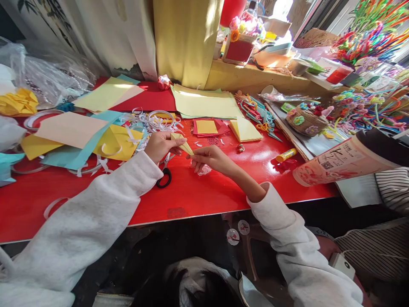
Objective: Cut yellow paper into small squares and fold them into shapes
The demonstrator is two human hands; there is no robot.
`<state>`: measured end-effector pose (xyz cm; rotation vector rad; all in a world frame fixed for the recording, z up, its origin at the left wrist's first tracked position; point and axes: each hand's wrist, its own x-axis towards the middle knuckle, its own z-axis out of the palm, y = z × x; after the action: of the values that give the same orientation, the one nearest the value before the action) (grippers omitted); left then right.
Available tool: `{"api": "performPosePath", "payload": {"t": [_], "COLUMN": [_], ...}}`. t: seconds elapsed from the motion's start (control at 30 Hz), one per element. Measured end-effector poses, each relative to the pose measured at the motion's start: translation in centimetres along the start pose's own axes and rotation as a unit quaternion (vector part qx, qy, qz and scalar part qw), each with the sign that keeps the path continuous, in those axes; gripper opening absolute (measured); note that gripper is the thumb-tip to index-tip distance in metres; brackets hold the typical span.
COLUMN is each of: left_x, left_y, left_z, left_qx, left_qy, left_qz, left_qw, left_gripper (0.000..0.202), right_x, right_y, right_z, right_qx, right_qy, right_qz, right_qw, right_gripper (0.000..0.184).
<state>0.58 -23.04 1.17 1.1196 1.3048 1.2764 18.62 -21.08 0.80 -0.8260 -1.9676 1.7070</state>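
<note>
Above the red table [204, 192], both hands hold one small folded piece of yellow paper [182, 145]. My left hand [161, 145] pinches its upper left end between thumb and fingers. My right hand [211, 158] pinches the pointed lower right end. Black-handled scissors [165, 177] lie on the table just under my left wrist. Both sleeves are white and fleecy.
Sheets of yellow, blue and pink paper [79, 132] and white paper strips litter the left. A stack of pale yellow sheets [204, 102], a yellow pad [246, 129], a glue stick [286, 155] and a basket of flowers [306, 119] lie right. Another person's striped sleeve [393, 187] is at the right edge.
</note>
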Motion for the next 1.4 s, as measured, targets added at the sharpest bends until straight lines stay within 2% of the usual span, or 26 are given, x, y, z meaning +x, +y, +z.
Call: {"api": "performPosePath", "payload": {"t": [0.13, 0.27, 0.5, 0.6, 0.67, 0.77, 0.87, 0.97, 1.2, 1.4], "left_x": [0.1, 0.4, 0.4, 0.4, 0.4, 0.3, 0.3, 0.2, -0.1, -0.3], "left_y": [-0.1, -0.2, -0.1, 0.0, 0.0, -0.2, -0.5, -0.6, -0.8, -1.1], "left_z": [-0.1, -0.4, -0.7, -0.7, -0.5, -0.3, -0.1, -0.1, 0.1, 0.3], "left_qx": [-0.020, -0.054, -0.022, 0.006, 0.042, 0.100, 0.125, 0.132, 0.208, 0.253], "left_qy": [0.008, 0.000, -0.020, -0.020, -0.050, -0.131, -0.180, -0.180, -0.259, -0.242], "left_qz": [0.000, -0.006, -0.010, -0.002, -0.001, 0.000, 0.015, 0.025, 0.023, 0.038], "left_qw": [1.000, 0.999, 1.000, 1.000, 0.998, 0.986, 0.976, 0.974, 0.943, 0.936], "left_gripper": [0.024, 0.022, 0.019, 0.021, 0.022, 0.023, 0.025, 0.028, 0.033, 0.033], "right_x": [0.4, 0.4, 0.4, 0.6, 0.8, 0.8, 0.8, 0.7, 0.5, 0.5], "right_y": [0.5, 0.5, 0.9, 1.2, 1.2, 1.0, 0.7, 0.7, 0.5, 0.7], "right_z": [-0.1, -0.4, -0.8, -1.0, -1.3, -1.5, -1.3, -1.1, -0.9, -0.6], "right_qx": [0.049, 0.091, -0.029, -0.029, -0.008, 0.032, 0.068, 0.078, 0.026, 0.016], "right_qy": [0.047, 0.087, 0.145, 0.179, 0.220, 0.266, 0.258, 0.231, 0.184, 0.151], "right_qz": [-0.002, -0.034, -0.117, -0.131, -0.129, -0.135, -0.130, -0.116, -0.084, -0.071], "right_qw": [0.998, 0.991, 0.982, 0.975, 0.967, 0.954, 0.955, 0.963, 0.979, 0.986], "right_gripper": [0.017, 0.026, 0.025, 0.025, 0.026, 0.027, 0.030, 0.028, 0.030, 0.033]}}
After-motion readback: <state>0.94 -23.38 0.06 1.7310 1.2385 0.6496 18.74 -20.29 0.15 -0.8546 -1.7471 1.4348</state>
